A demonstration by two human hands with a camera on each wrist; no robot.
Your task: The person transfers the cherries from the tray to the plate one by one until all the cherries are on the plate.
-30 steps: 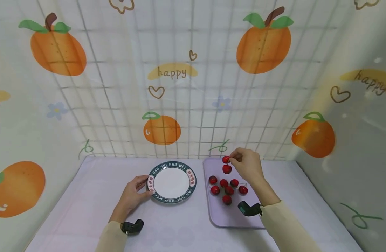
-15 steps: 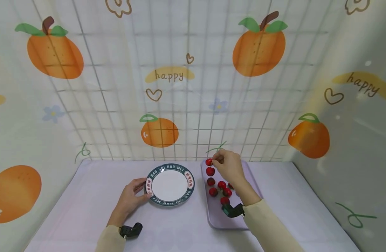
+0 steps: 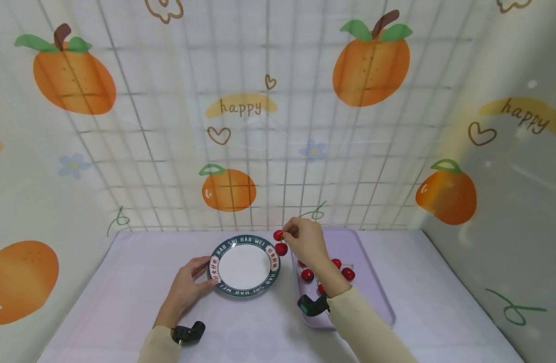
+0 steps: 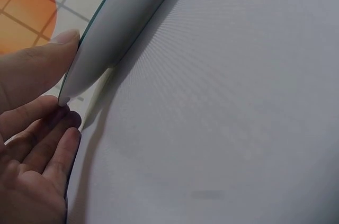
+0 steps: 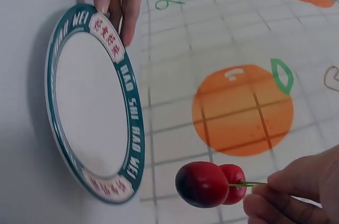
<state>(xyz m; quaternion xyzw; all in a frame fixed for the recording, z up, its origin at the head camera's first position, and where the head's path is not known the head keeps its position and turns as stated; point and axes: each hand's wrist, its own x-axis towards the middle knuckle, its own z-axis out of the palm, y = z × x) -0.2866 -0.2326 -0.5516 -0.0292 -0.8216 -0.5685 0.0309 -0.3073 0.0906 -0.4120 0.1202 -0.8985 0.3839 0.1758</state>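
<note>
My right hand (image 3: 307, 243) pinches the green stems of a pair of red cherries (image 5: 203, 184) between thumb and fingertips. In the head view the pair hangs at the right rim of a plate (image 3: 243, 266). This plate is white inside, with a dark green lettered border. At its left rim my left hand (image 3: 190, 281) grips the edge, thumb on top and fingers around the side. The left wrist view shows the thumb (image 4: 39, 68) against the rim and the plate's pale underside (image 4: 114, 30). More cherries (image 3: 348, 274) lie on a lilac tray (image 3: 373, 297), partly hidden by my right forearm.
The tray stands to the right of the plate on a pale table (image 3: 241, 333). Behind the table hangs a curtain (image 3: 278, 166) printed with oranges, over a wire grid. Curtain also closes in the left and right sides.
My right hand has carried the cherry pair leftward from over the tray to the plate's right rim. The left hand keeps its hold on the plate.
</note>
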